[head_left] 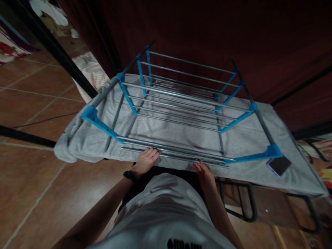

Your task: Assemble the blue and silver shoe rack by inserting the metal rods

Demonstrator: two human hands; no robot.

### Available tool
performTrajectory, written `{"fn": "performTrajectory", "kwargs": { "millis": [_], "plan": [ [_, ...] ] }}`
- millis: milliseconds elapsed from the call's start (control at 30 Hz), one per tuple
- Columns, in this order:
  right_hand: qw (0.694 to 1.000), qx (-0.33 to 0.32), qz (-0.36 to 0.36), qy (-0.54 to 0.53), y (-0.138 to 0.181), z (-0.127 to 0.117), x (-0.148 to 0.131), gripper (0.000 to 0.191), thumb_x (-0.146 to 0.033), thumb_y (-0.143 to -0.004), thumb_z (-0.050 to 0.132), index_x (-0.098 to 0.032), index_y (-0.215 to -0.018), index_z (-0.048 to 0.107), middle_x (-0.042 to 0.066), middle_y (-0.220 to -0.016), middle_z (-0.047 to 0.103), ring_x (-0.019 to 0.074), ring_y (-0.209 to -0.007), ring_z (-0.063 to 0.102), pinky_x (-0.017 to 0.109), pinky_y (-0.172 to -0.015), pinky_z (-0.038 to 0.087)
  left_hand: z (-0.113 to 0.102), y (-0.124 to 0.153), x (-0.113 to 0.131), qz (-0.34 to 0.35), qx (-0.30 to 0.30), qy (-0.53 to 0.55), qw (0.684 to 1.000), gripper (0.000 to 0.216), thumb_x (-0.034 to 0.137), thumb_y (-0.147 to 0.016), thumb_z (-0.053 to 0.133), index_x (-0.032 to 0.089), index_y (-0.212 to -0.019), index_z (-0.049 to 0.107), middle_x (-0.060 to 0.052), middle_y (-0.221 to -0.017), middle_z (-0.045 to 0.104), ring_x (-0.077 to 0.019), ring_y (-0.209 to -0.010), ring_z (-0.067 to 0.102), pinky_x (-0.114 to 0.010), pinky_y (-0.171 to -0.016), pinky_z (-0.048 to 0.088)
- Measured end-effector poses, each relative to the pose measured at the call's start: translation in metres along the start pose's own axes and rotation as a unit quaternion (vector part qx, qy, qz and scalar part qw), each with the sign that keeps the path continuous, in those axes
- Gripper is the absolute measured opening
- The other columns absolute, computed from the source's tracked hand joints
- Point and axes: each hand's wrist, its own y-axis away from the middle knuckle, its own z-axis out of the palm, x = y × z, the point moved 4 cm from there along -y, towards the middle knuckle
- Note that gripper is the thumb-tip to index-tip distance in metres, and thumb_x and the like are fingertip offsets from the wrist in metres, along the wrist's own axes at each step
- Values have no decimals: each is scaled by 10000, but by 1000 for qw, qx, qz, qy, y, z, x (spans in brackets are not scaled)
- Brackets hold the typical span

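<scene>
A rack of grey tubes and blue plastic brackets [103, 127] lies across a cloth-covered table, with thin metal rods [181, 92] spanning from one side to the other. Along its near edge, several rods run close together. My left hand [147, 160], with a dark band at the wrist, has its fingers curled over the nearest metal rod [176, 158]. Farther right, my right hand [204, 172] pinches that rod between thumb and fingers. The rod's two ends extend past my hands, just in front of my body.
A grey cloth [249, 131] covers the table. On its right part lies a dark phone [279, 166], partly under a blue bracket. Black poles [59, 52] and a dark red curtain [194, 27] stand around the table. A black-framed chair [272, 207] is at the lower right.
</scene>
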Motion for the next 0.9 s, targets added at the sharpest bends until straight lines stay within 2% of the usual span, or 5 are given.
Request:
{"fn": "performTrajectory", "kwargs": {
  "millis": [167,367,467,700,900],
  "plan": [
    [1000,-12,3,-5,1,0,0,318,-269,-614,843,-212,-867,659,0,-912,738,159,-846,704,283,-791,589,-4,-2,2,-9,1,4,1000,311,122,-906,497,175,-1189,616,-93,-1013,658,-223,-957,579,-361,-882,450],
    [1000,3,2,-12,0,-2,0,327,-265,-582,870,-214,-777,612,-28,-795,718,153,-783,702,286,-758,592,-5,-3,2,-4,-9,3,1000,331,124,-921,453,163,-1213,604,-98,-1006,657,-233,-951,578,-380,-872,457],
    [1000,11,0,1,0,-2,-1,318,-301,-613,859,-211,-742,582,-26,-739,697,145,-747,697,266,-732,592,-6,-3,2,-6,-13,16,1000,359,124,-923,440,179,-1244,590,-102,-1024,658,-233,-963,582,-383,-883,459],
    [1000,15,2,4,-3,-6,-4,304,-335,-638,845,-203,-749,595,-15,-724,684,146,-760,696,254,-719,591,-9,1,-3,-15,-1,16,1000,333,133,-919,458,181,-1216,601,-94,-1002,668,-237,-951,589,-381,-882,452],
    [1000,1,1,-10,-3,-8,-8,285,-260,-649,823,-196,-862,646,18,-875,729,158,-821,701,271,-747,595,-15,13,-21,-44,36,21,998,292,183,-935,446,179,-1171,619,-92,-974,673,-231,-930,594,-373,-869,436]
  ]
}}
